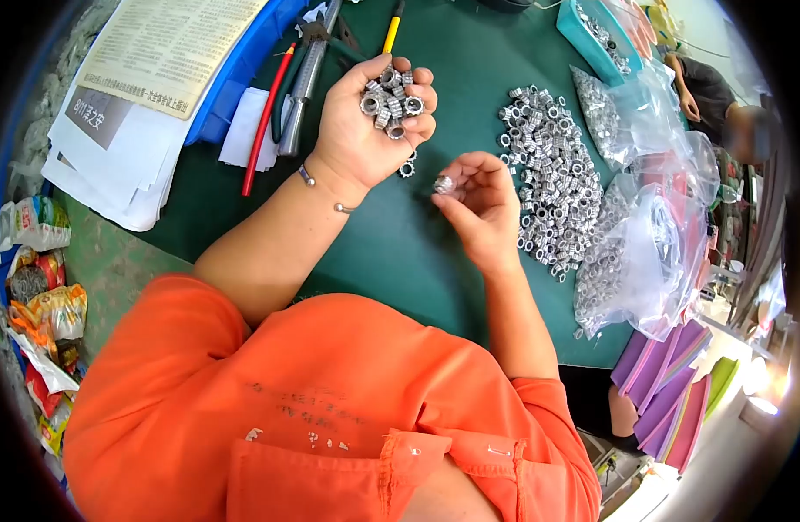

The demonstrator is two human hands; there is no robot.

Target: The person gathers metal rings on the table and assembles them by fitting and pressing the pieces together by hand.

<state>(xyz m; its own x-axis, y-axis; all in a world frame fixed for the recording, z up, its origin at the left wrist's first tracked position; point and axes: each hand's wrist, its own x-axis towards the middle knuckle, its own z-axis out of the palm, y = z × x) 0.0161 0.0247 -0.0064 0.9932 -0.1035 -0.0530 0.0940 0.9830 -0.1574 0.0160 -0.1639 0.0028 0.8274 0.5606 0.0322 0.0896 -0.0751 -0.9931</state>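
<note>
My left hand is turned palm up with its fingers curled around several small ridged metal rings. Between the thumb and fingertips of my right hand, one more metal ring is pinched, a short way to the right of the left hand. A couple of rings lie on the table just under the left hand. To the right of my right hand spreads a big heap of the same rings.
On the green table lie clear plastic bags of rings, a light-blue bin, a red pencil, a metal tube and pliers. Papers rest at a blue tray. Another person sits at the upper right.
</note>
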